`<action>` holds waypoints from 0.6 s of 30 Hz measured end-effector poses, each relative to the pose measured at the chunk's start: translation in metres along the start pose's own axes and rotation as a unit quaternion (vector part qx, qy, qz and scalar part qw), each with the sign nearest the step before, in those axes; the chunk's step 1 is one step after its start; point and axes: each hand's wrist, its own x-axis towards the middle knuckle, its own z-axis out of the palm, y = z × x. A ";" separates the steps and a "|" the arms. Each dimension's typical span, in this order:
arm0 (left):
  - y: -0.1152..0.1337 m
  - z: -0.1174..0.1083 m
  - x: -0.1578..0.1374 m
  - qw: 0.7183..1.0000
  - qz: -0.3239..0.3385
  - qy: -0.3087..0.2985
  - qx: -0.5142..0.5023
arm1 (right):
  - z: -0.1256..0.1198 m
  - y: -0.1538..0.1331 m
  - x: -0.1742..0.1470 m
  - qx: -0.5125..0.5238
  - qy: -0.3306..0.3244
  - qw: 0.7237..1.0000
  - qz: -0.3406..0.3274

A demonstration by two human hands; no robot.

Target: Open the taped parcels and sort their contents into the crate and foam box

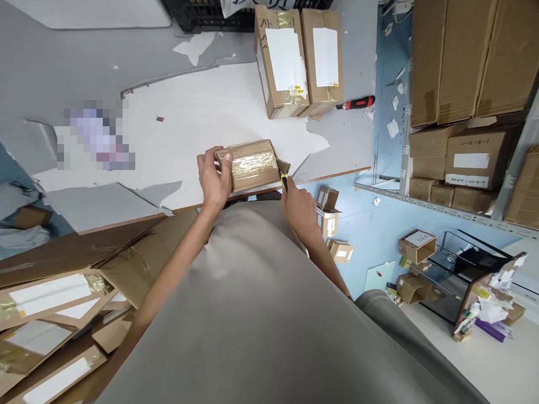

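Note:
A small cardboard box (252,165) with shiny clear tape across its top lies at the near edge of the worktable (181,118). My left hand (214,177) grips the box's left end, thumb on top and fingers around the far side. In my right hand (298,205) is a yellow-and-black utility knife (283,180), its tip against the box's right end. A cardboard flap (283,166) sticks out there. Whether the blade is inside the box is hidden.
Two labelled cardboard boxes (286,67) stand at the back, beside a red-and-black utility knife (359,103). A black crate (197,15) is behind. A large carton (126,247) with flattened boxes sits at left, shelves with cartons (467,62) at right. Several boxes (328,219) lie on the floor.

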 end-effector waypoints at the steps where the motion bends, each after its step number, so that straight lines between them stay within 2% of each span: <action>1: -0.001 -0.001 0.001 1.000 0.000 -0.001 0.001 | -0.001 0.005 -0.001 0.009 0.018 1.000 -0.004; 3: -0.003 -0.003 0.002 1.000 -0.002 -0.011 -0.001 | 0.003 0.019 0.009 0.038 0.079 0.996 -0.003; 6: -0.005 -0.007 0.005 1.000 -0.010 -0.027 -0.007 | 0.022 0.044 0.060 0.096 0.170 0.981 0.016; 8: -0.004 -0.012 0.006 0.999 -0.018 -0.027 -0.010 | 0.042 0.058 0.111 0.132 0.173 0.976 0.030; 10: -0.005 -0.017 0.006 0.999 -0.029 -0.016 -0.014 | 0.060 0.067 0.159 0.159 0.135 0.977 0.044; 12: -0.008 -0.025 0.005 0.999 -0.036 -0.006 -0.024 | 0.075 0.071 0.192 0.180 0.121 0.975 0.045; 14: -0.015 -0.033 0.004 0.998 -0.040 -0.004 -0.039 | 0.083 0.073 0.208 0.190 0.146 0.970 0.042; 17: -0.030 -0.045 0.003 0.996 -0.059 0.013 -0.063 | 0.086 0.069 0.211 0.215 0.208 0.954 0.010; 18: -0.036 -0.049 0.003 0.995 -0.069 0.026 -0.067 | 0.086 0.065 0.210 0.248 0.203 0.947 -0.004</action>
